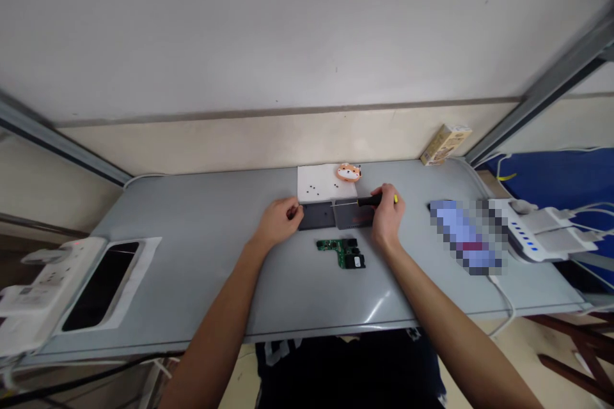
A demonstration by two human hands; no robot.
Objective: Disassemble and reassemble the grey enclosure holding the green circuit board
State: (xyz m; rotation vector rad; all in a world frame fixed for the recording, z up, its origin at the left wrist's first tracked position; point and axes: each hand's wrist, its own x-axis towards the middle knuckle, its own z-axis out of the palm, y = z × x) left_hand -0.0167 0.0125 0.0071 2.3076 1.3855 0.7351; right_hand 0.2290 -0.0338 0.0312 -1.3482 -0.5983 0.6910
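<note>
My left hand (279,220) is closed, its fingertips pinching the left edge of a dark grey flat case half (316,215) on the grey table (201,255). My right hand (387,216) is wrapped round a black screwdriver with a yellow tip (375,200), lying across a second grey case half (354,214). A green circuit board with black parts (343,252) lies just in front of the case halves, between my wrists. Behind them is a white paper sheet (326,184) with several small black screws on it.
An orange and white animal-shaped item (348,172) sits at the paper's far edge. A yellow carton (446,144) leans against the wall at back right. A white charger hub with cables (532,233) is at right. A phone (102,284) and a white power strip (38,297) lie at left.
</note>
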